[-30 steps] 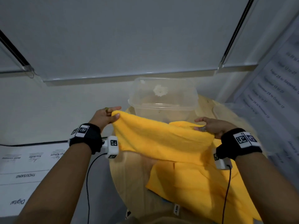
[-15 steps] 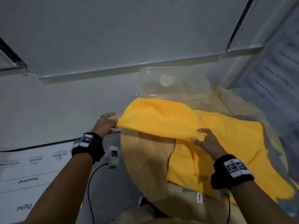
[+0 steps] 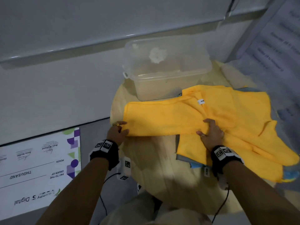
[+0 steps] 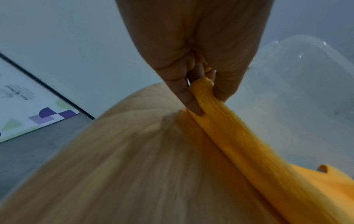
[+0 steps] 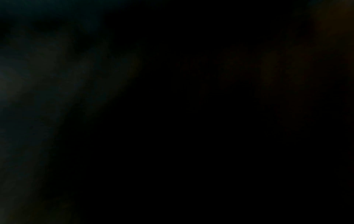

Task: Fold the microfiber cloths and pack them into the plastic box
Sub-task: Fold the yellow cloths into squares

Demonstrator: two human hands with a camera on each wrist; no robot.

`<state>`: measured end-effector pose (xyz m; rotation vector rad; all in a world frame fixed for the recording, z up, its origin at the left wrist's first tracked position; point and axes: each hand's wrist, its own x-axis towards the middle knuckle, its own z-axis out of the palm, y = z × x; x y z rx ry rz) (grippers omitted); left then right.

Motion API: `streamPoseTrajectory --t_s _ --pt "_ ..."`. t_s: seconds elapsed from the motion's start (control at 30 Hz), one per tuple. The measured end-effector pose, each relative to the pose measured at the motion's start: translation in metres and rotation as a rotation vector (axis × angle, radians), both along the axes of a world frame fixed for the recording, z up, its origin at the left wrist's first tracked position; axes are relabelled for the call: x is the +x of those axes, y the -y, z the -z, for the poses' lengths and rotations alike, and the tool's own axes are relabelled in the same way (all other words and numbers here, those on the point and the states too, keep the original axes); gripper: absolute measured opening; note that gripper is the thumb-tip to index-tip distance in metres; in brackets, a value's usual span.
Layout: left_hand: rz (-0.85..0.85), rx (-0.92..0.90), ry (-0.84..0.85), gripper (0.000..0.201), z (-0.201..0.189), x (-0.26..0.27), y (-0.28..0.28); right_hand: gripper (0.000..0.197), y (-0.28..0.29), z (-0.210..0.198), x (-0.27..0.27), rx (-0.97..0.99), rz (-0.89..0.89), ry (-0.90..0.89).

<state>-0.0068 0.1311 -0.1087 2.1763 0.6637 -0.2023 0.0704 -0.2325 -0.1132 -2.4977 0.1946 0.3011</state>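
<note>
A yellow microfiber cloth [image 3: 162, 119], folded into a long band, lies across the round wooden table [image 3: 154, 168] just in front of the clear plastic box [image 3: 167, 67]. My left hand [image 3: 119, 129] pinches its near left corner; the left wrist view shows the cloth [image 4: 239, 144] caught between the thumb and fingers [image 4: 191, 98]. My right hand [image 3: 209, 132] grips the band's right end, fingers curled over it, on top of a pile of yellow cloths [image 3: 243, 135]. The box holds no cloth. The right wrist view is dark.
A blue cloth [image 3: 290, 174] peeks out under the pile at the right. A white label [image 3: 201, 101] shows on a yellow cloth. A printed board [image 3: 40, 159] lies on the floor to the left. Grey wall panels stand behind the box.
The cloth was held up in the air between both hands; both hands have come down and it now lies flat on the table in front of the box.
</note>
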Motion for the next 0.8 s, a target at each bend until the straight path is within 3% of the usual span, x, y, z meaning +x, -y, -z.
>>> streamPoseTrajectory --t_s 0.17,0.23,0.3,0.37,0.43,0.53,0.6,0.67,0.8 --pt "0.04 0.077 -0.02 0.041 0.001 -0.024 -0.017 0.076 0.002 -0.028 -0.011 0.09 -0.022 -0.153" --pt "0.045 0.13 -0.092 0.044 0.003 -0.041 -0.026 0.061 0.001 -0.037 -0.024 0.097 -0.004 -0.236" --pt "0.049 0.153 -0.216 0.048 0.003 -0.05 -0.033 0.044 -0.002 -0.041 -0.029 -0.063 -0.079 -0.342" --pt "0.035 0.112 -0.327 0.053 0.001 -0.049 -0.036 0.049 -0.007 -0.042 -0.022 -0.195 -0.166 -0.489" --pt "0.033 0.127 -0.391 0.055 -0.004 -0.036 -0.036 0.06 -0.014 -0.046 -0.006 -0.186 -0.184 -0.592" --pt "-0.02 0.219 -0.321 0.053 -0.013 -0.002 -0.03 0.063 -0.031 -0.057 0.024 -0.087 -0.058 -0.427" --pt "-0.072 0.212 -0.233 0.047 -0.015 0.023 -0.023 0.05 -0.042 -0.058 0.038 0.022 0.047 -0.283" --pt "-0.078 0.188 -0.241 0.049 -0.012 0.041 -0.016 0.033 -0.048 -0.052 0.046 0.151 0.114 -0.288" --pt "-0.05 0.198 -0.342 0.047 -0.005 0.052 -0.015 0.034 -0.04 -0.037 0.048 0.26 0.085 -0.337"
